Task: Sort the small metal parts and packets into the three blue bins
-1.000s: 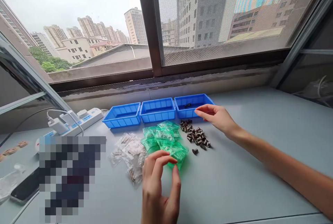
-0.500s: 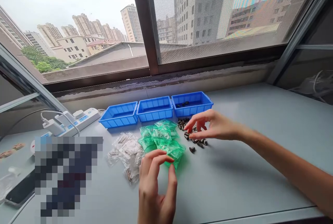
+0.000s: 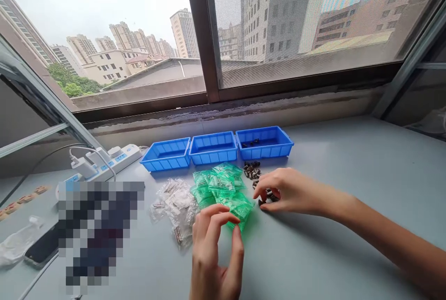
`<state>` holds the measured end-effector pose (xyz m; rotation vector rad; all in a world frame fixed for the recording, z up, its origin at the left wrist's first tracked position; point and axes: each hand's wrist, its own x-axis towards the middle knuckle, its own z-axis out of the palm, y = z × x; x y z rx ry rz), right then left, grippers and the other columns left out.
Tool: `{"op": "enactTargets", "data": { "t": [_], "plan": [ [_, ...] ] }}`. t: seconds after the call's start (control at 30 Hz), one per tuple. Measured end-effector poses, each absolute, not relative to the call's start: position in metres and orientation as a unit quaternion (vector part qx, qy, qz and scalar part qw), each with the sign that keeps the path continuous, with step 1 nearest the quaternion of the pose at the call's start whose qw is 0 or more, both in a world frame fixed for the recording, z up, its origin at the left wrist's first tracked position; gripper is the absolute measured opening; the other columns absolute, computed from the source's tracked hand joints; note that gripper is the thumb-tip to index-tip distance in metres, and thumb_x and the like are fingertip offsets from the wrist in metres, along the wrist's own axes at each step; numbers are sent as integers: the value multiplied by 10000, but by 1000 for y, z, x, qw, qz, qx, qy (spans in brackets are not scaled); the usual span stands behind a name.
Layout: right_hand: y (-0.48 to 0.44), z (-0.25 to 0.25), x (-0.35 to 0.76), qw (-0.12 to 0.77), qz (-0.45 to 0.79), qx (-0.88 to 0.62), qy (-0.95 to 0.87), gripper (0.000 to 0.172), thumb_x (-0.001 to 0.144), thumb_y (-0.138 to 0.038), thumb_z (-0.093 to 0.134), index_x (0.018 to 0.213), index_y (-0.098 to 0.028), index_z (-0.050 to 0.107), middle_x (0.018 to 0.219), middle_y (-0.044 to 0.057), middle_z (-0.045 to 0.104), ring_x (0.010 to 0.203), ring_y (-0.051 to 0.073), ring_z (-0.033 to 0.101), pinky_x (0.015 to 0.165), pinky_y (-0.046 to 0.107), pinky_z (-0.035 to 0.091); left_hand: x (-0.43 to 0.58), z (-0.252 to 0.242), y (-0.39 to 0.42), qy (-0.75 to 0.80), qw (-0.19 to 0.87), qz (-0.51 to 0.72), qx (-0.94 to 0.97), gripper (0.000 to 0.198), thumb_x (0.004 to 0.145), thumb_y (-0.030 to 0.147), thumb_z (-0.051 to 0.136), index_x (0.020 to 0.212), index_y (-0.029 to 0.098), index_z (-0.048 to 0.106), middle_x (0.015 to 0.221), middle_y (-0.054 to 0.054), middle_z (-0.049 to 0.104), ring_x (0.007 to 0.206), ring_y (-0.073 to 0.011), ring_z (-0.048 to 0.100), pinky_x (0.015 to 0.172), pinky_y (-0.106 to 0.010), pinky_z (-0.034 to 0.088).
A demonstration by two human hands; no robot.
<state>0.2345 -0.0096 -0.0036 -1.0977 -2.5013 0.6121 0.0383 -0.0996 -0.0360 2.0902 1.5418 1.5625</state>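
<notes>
My right hand (image 3: 291, 193) lies on the pile of small dark metal parts (image 3: 253, 171), its fingers curled and pinched on parts at the pile's near end; what the fingertips grip is hidden. My left hand (image 3: 216, 253) hovers above the table in front of the heap of small green bags (image 3: 221, 187), fingers curved and apart, holding nothing. Three blue bins stand in a row at the back: the left bin (image 3: 166, 153), the middle bin (image 3: 213, 147), and the right bin (image 3: 265, 142), which has a few dark parts inside.
A heap of clear small bags (image 3: 174, 205) lies left of the green ones. A white power strip (image 3: 104, 164) with plugged chargers, a phone (image 3: 42, 249) and a blurred patch sit at the left. The window sill and frame run behind the bins.
My right hand has drawn back from the right blue bin down onto the near end of the pile of dark parts. My left hand has hardly moved.
</notes>
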Motion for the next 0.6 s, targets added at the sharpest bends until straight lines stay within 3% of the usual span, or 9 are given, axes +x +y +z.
{"op": "enactTargets", "data": {
  "t": [0.37, 0.6],
  "plan": [
    [-19, -9, 224, 139, 106, -376, -910, 343, 687, -34, 511, 893, -235, 698, 803, 4, 707, 594, 141, 600, 537, 243, 373, 45, -40, -99, 508, 37, 535, 674, 172, 877, 142, 437, 823, 229, 576, 912, -60, 611, 898, -208, 589, 797, -326, 448],
    [-20, -7, 224, 276, 30, -323, -905, 311, 710, -36, 503, 926, -210, 645, 794, -17, 683, 495, 90, 542, 487, 224, 343, 45, -40, -99, 504, 30, 531, 681, 154, 882, 141, 449, 854, 238, 564, 940, -44, 596, 922, -201, 568, 816, -315, 414]
  ]
}}
